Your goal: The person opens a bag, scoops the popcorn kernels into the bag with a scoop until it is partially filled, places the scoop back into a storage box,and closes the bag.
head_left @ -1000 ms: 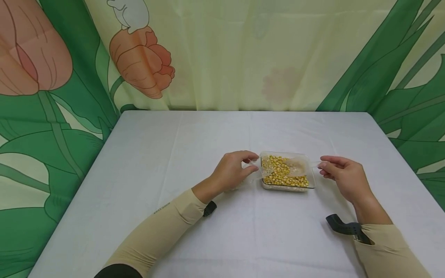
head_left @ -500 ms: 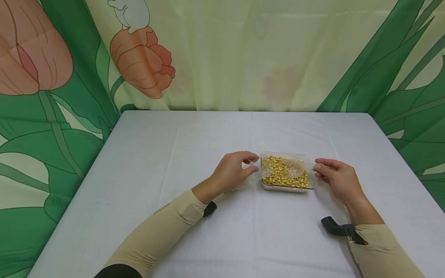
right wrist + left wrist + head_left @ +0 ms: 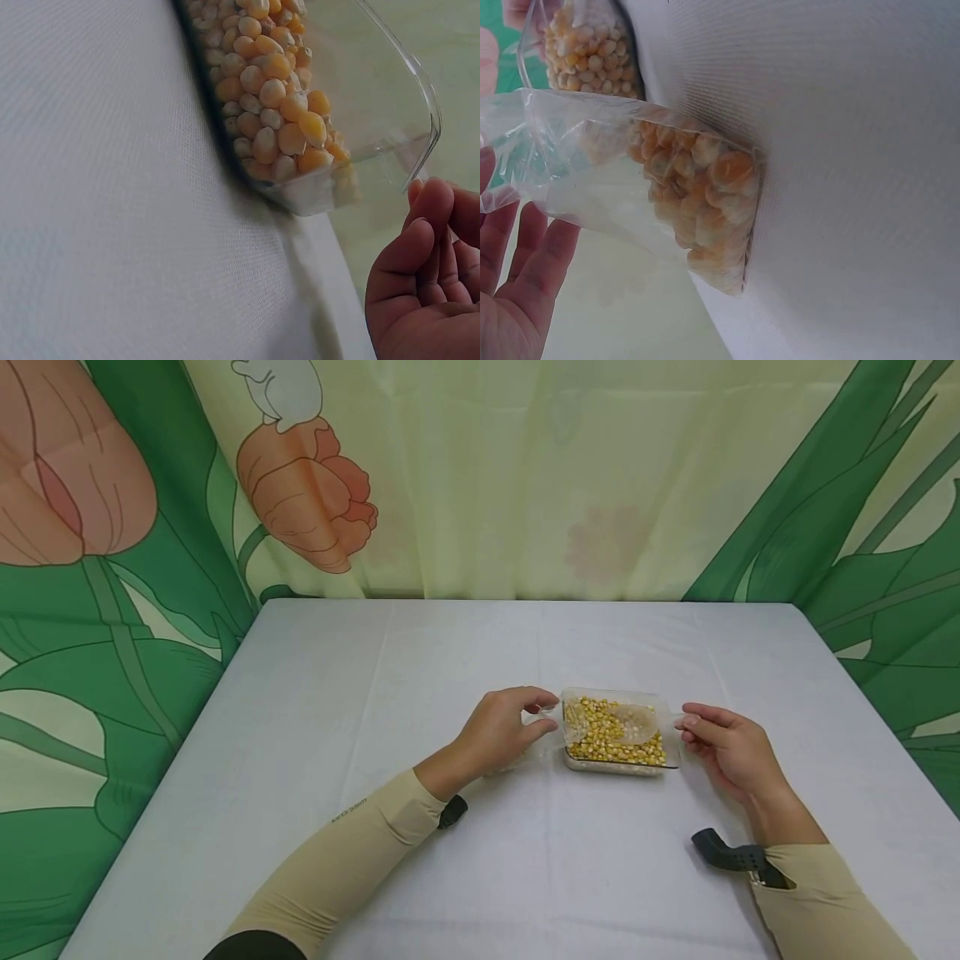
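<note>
A clear rectangular container (image 3: pixel 617 768) of yellow corn kernels (image 3: pixel 600 739) stands on the white table. A pale, translucent scoop-like piece (image 3: pixel 636 724) lies over the kernels; its exact kind is hard to tell. My right hand (image 3: pixel 731 747) pinches a thin clear end beside the container's right rim, which appears to belong to that piece. On the other side, my left hand (image 3: pixel 498 722) holds the upper part of a clear plastic bag (image 3: pixel 697 195) between thumb and fingers. Kernels fill the bag's lower end, which rests on the table. In the head view, the left hand and forearm mostly hide the bag.
White cloth covers the table (image 3: pixel 420 677). Behind it hangs a curtain (image 3: pixel 480 477) printed with tulips, leaves and a rabbit. Dark wrist mounts (image 3: pixel 727 852) project from both sleeves.
My right hand has moved left, closer to the container, and the pale piece over the kernels has shifted slightly left. The left hand has stayed in place.
</note>
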### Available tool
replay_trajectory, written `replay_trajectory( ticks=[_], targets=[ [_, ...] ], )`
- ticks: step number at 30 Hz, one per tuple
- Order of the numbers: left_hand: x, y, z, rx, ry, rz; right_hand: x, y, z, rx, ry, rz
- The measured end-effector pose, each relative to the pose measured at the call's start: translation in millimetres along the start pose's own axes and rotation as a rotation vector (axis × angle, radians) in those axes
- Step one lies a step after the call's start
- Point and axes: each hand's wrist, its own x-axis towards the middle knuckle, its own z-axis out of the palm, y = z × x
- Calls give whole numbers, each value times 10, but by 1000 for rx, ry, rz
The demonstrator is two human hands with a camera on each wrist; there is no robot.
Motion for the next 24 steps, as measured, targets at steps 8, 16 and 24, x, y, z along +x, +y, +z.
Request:
replay_trajectory(
  ticks=[8, 16, 24],
  targets=[
    [0, 1, 9, -8, -2, 0, -15, -1, -10, 104, -6, 27],
    [-2, 4, 14, 0, -11, -6, -37, -25, -57, 167, -1, 39],
    [-7, 8, 9, -5, -4, 11, -54, -96, -102, 191, 4, 42]
  ],
)
